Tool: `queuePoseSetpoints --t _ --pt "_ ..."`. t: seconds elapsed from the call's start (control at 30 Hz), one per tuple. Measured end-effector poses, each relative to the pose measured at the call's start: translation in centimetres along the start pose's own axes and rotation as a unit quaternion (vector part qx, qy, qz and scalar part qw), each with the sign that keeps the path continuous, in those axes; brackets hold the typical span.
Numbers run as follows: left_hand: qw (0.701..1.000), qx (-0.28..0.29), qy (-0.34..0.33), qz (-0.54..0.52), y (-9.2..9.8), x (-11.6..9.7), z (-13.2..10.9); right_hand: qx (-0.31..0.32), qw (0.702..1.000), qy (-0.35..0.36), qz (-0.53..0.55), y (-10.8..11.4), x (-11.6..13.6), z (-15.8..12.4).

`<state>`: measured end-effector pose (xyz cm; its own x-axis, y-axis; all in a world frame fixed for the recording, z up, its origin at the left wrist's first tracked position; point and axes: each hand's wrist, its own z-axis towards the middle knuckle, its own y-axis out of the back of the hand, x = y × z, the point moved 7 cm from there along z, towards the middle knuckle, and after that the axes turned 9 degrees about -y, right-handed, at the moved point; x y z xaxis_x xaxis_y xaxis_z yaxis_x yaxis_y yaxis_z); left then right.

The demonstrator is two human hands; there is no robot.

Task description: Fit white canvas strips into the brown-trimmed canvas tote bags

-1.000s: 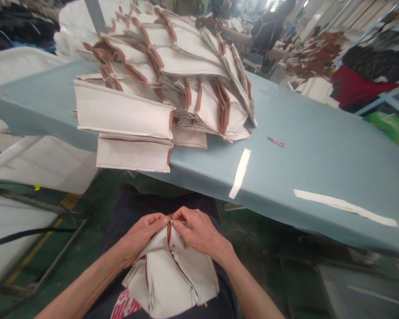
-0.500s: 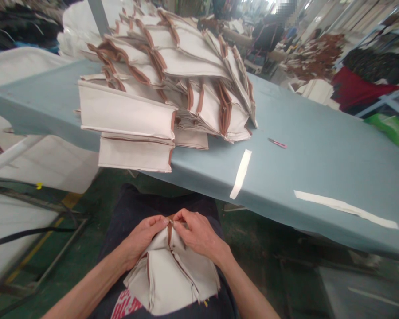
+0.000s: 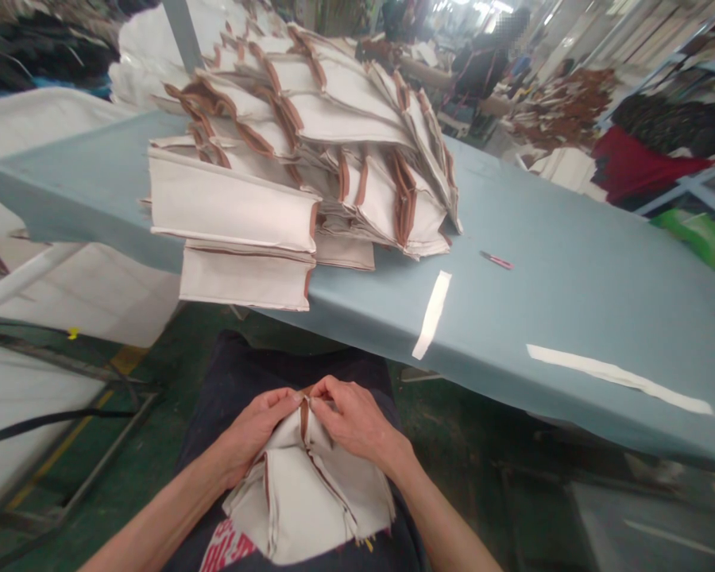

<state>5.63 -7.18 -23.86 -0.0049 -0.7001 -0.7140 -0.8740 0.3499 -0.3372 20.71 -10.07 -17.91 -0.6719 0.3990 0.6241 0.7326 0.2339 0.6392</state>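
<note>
- Blue table (image 3: 572, 294) is topped at left by a pile (image 3: 357, 119).
- Near, over the lap (image 3: 235, 381), the cloth (image 3: 310, 500) is pinched at its top by left hand (image 3: 260, 423) and right hand (image 3: 357, 419).
- If pinched too loosely, its edge could be lost.

The nearest cloth piece (image 3: 303, 508) is plain cream, its seams (image 3: 303, 423) trimmed in brown. The heaped pieces (image 3: 351, 119) repeat that cream and brown. The bench (image 3: 572, 270) is solid pale blue-grey; the short strip (image 3: 432, 316) and the long strip (image 3: 620, 376) are white, the cutter (image 3: 500, 262) pink-handled. Red lettering (image 3: 222, 548) marks the dark clothing (image 3: 232, 377). The floor (image 3: 453, 433) is green.
</note>
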Motion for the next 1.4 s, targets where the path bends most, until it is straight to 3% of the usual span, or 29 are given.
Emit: queuePoseSetpoints --t 1.4 --pt "0.999 -0.011 0.015 -0.04 -0.08 0.7 0.05 0.01 1.0 -0.011 0.007 -0.48 -0.27 -0.15"
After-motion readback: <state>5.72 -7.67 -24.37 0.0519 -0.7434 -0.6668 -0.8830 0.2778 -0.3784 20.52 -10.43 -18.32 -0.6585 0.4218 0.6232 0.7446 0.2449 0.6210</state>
